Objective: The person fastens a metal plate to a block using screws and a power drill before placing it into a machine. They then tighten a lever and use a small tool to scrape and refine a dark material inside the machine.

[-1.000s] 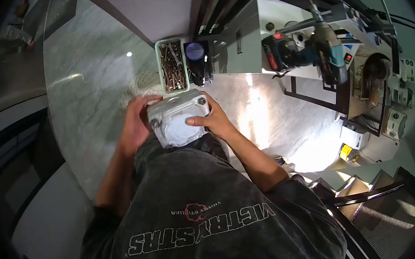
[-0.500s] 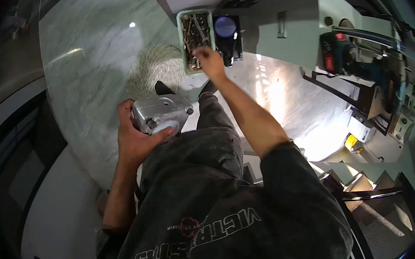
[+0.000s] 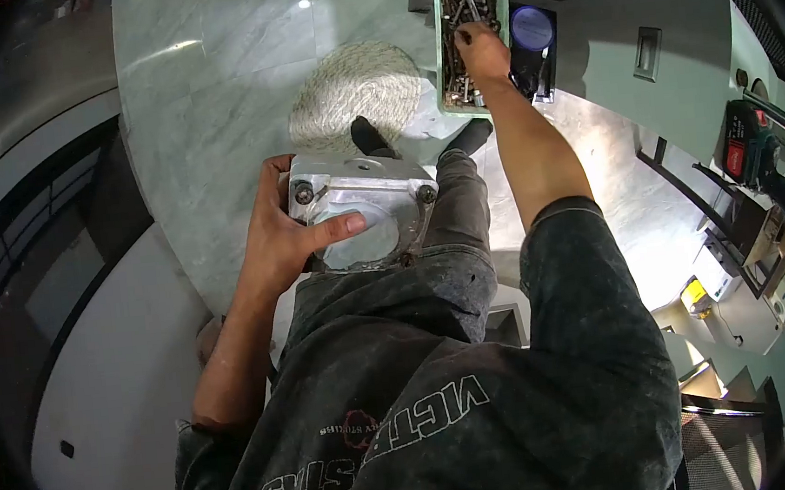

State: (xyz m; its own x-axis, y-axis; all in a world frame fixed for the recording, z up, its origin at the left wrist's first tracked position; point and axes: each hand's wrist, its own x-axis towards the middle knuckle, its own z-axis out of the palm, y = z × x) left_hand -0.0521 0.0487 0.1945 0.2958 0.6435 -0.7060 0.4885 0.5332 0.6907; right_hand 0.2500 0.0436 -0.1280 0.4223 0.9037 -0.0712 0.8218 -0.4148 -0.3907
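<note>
My left hand (image 3: 284,231) grips a silvery cast-metal housing (image 3: 364,180) above my lap, its thumb across a pale round area on the front. Bolts sit in the housing's upper corners. Over a light green plastic basket (image 3: 444,82) at the upper right is my right hand (image 3: 485,53), with its fingers curled down among rusty bolts and other metal hardware (image 3: 461,85). Whatever those fingertips pinch is hidden. A wrench (image 3: 472,3) lies near the basket's far end.
Beside the basket stands a purple-lidded round container (image 3: 531,29) on a dark box. A woven round mat (image 3: 356,94) lies on the tiled floor past my feet. To the right are a grey-green cabinet (image 3: 614,58) and a power tool (image 3: 740,144).
The view has swung, so the basket appears farther right. My right hand has reached deeper over the basket, toward its middle. The housing in my left hand now faces me more squarely.
</note>
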